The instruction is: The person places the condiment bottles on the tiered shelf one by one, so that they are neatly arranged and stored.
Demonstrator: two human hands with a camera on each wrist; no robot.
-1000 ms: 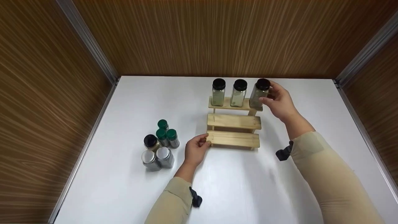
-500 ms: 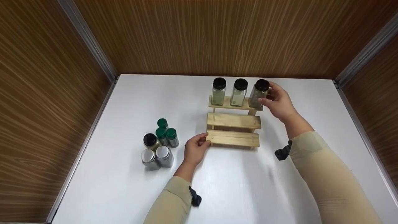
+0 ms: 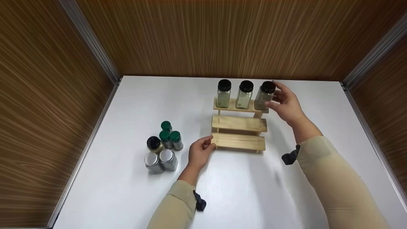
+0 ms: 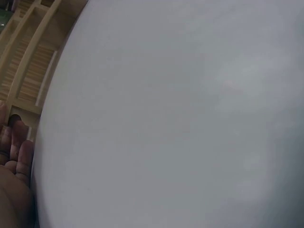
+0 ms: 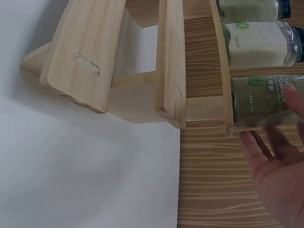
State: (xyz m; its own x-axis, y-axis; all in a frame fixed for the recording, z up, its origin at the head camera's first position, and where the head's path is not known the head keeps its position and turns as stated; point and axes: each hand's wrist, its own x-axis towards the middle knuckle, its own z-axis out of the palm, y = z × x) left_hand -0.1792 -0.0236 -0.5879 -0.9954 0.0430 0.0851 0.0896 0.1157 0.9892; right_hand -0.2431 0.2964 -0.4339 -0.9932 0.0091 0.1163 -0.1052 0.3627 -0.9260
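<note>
My left hand (image 3: 200, 152) pinches the left end of the lowest step of a three-step wooden rack (image 3: 238, 141); in the left wrist view its curled fingers (image 4: 21, 147) appear at the edge. On the top step, a black-capped glass spice jar (image 3: 264, 97) with dark powder stands at the right end. Around that jar lies my right hand (image 3: 287, 106), thumb over its front and fingers loosely spread behind and beside it. The right wrist view shows a gap between one fingertip and the jar (image 5: 256, 102). "POWDER" is readable on its label.
Two more black-capped jars, a middle one (image 3: 244, 95) and a left one (image 3: 223, 93), share the top step. Left of the rack cluster green-capped bottles (image 3: 175, 141), a black-capped jar (image 3: 155, 144) and silver-capped shakers (image 3: 168, 160). Wood-grain panels (image 3: 203, 38) enclose the white table (image 3: 127, 197).
The dark-powder jar has shifted slightly left and now stands still. My right thumb has slid a little rightward and the fingers have loosened. The left hand stays on the rack.
</note>
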